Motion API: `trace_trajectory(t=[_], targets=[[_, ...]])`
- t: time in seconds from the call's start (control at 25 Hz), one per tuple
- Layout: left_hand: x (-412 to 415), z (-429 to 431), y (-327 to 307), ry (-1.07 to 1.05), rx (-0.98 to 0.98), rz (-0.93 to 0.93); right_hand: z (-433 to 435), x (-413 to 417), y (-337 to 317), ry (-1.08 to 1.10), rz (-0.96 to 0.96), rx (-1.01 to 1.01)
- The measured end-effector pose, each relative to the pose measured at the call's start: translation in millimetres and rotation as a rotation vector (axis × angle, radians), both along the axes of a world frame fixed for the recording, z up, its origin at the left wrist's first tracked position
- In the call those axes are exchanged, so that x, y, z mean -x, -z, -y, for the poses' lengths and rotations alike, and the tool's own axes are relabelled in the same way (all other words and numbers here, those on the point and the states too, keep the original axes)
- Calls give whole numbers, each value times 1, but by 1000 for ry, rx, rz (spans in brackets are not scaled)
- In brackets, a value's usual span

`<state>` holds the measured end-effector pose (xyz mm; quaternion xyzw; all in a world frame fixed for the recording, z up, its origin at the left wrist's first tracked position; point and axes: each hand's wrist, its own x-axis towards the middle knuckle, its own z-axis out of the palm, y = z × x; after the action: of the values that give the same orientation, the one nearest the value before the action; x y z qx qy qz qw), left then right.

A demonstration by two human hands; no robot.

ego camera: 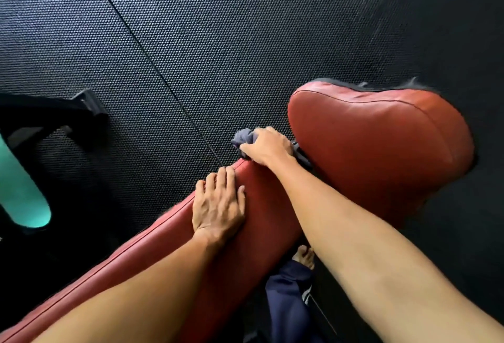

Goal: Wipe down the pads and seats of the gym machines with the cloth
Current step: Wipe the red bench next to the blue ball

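Cloth (243,136) mostly hidden under gripping right hand (266,146), between pad (261,206) and seat (381,151).

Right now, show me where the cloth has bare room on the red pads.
Bare: the seat pad right of the right hand; the long pad along its left edge, below the left hand. Crowded: the pads' junction, where cloth and both hands meet.

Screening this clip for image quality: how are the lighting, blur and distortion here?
Head view: soft sheen on the rounded red leather seat pad, no harsh glare; its far edge is smeared, while the right hand gripping the crumpled grey cloth is sharp. Head view: the black studded rubber floor darkens toward the right corners, and wide-angle stretch enlarges the forearms.
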<state>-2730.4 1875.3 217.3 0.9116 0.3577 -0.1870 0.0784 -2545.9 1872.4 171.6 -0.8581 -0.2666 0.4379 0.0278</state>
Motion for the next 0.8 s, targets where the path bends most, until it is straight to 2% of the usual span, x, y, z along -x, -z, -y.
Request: trace_trajectory(t=[0.04,0.12,0.24,0.32,0.44,0.48,0.6,0.68,0.8], targets=[[0,-1,0,-8,10,-1,-3,3,-4,-64,11,-6],[2,1,0,-10,19,21,7,20,-11,-179,63,-177],[1,0,0,7,-9,68,32,29,-11,-207,47,-403],[2,1,2,5,-23,65,30,11,0,-164,38,-323],[4,0,5,19,-7,47,11,-6,13,132,-5,-115],[4,1,6,19,-13,51,11,1,12,174,29,-122],[3,0,6,7,-11,75,37,54,-10,164,205,-374],[5,1,8,22,-17,65,66,81,-24,195,130,-408],[5,1,9,26,-10,65,73,67,-18,161,17,-301]])
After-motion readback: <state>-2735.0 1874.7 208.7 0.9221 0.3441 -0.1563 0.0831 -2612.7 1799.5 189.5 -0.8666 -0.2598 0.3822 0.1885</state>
